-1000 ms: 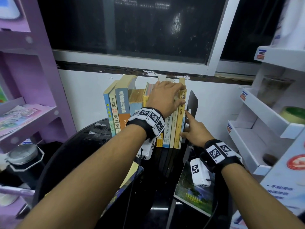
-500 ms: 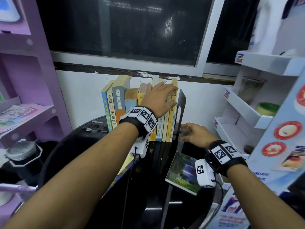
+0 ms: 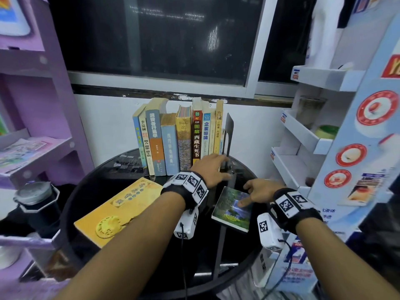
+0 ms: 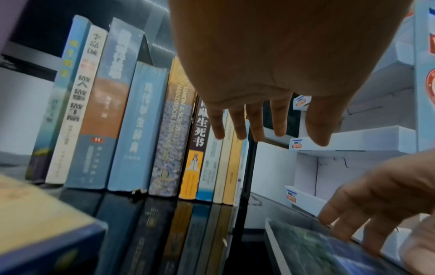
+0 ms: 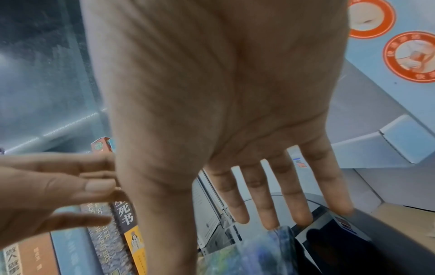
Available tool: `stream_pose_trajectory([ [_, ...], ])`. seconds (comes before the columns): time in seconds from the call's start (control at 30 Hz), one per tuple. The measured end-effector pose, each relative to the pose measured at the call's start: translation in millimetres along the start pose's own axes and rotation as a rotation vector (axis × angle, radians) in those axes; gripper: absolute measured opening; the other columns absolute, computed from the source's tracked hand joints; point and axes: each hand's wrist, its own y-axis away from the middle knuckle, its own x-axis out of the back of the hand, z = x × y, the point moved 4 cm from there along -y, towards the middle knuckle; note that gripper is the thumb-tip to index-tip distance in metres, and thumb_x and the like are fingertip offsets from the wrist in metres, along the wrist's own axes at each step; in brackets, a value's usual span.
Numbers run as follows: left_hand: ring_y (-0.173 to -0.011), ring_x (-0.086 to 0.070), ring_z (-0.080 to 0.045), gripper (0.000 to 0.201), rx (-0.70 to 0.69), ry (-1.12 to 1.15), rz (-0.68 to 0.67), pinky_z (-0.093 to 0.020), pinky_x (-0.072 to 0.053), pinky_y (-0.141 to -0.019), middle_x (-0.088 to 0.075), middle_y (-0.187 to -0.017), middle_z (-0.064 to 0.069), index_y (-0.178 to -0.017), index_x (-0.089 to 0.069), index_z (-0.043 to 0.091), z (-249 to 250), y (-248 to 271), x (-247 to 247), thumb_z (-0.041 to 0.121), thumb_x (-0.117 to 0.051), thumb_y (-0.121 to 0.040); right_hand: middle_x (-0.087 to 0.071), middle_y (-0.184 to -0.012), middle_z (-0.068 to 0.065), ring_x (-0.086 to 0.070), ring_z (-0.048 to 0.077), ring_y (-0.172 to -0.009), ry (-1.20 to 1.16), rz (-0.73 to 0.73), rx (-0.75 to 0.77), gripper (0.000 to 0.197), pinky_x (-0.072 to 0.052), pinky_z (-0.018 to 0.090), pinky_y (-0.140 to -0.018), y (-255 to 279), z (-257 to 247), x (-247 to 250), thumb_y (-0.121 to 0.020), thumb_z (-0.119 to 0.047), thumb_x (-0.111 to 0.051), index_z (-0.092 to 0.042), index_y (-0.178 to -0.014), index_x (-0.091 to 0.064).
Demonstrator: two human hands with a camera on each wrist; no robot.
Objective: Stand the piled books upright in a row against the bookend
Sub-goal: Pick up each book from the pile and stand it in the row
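Several books [image 3: 184,137] stand upright in a row at the back of the round black table [image 3: 138,245], and the dark metal bookend [image 3: 229,135] stands at the row's right end. My left hand [image 3: 213,169] hovers open in front of the row's right end, fingers spread [image 4: 259,128], holding nothing. My right hand [image 3: 257,191] is open with its fingers [image 5: 270,219] resting on a small green-covered book [image 3: 232,210] that lies flat on the table. A large yellow book [image 3: 119,210] lies flat at the front left.
A purple shelf unit [image 3: 32,126] stands on the left with a dark lidded container [image 3: 36,198] below it. A white and blue cardboard display rack [image 3: 324,137] crowds the table's right side. A dark window [image 3: 162,35] and a white wall are behind the row.
My left hand has come down off the tops of the upright books to their lower front. My right hand has drawn back from the bookend onto the green book. The view has pulled back.
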Motion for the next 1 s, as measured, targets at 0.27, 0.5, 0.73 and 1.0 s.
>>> stream_pose_trajectory([
  [0.27,-0.119,-0.05,-0.024,0.059,0.165,0.128,-0.272,-0.032,-0.041,-0.097,-0.048,-0.137,-0.01,-0.14,-0.039,0.017,-0.5,11.2,-50.1,0.04,-0.06,-0.09,-0.046,-0.145,0.005,-0.047,0.024,-0.128,-0.065,0.05,-0.029,0.102,-0.039,0.038,-0.107,3.9,6.0,-16.9,-0.06,-0.051,-0.086,-0.013,-0.143,-0.039],
  [0.5,-0.111,-0.056,-0.022,0.062,0.238,0.171,-0.302,-0.035,-0.047,-0.095,-0.053,-0.129,-0.007,-0.136,-0.043,0.015,-2.3,11.8,-66.4,0.04,-0.066,-0.085,-0.06,-0.124,0.006,-0.057,0.024,-0.11,-0.158,0.123,-0.022,0.083,-0.046,0.038,-0.099,6.2,9.9,-20.8,-0.055,-0.038,-0.092,-0.01,-0.124,-0.055],
  [0.73,-0.116,-0.054,-0.025,0.077,0.256,0.223,-0.265,-0.035,-0.046,-0.097,-0.05,-0.135,-0.01,-0.143,-0.032,0.012,-2.5,10.1,-70.6,0.038,-0.071,-0.081,-0.05,-0.12,0.012,-0.069,0.031,-0.084,-0.442,0.13,-0.019,0.066,-0.061,0.036,-0.061,9.9,5.9,-14.9,-0.05,0.0,-0.093,-0.015,-0.1,-0.054],
  [1.0,-0.117,-0.055,-0.03,0.08,0.323,0.563,-0.21,-0.044,-0.045,-0.1,-0.051,-0.134,-0.013,-0.145,-0.023,0.017,-10.1,9.9,-63.7,0.027,-0.072,-0.082,-0.062,-0.104,0.013,-0.07,0.035,-0.089,-0.636,0.187,0.083,0.07,-0.059,0.052,-0.071,16.4,0.1,-3.4,-0.054,0.0,-0.092,-0.017,-0.106,-0.047],
])
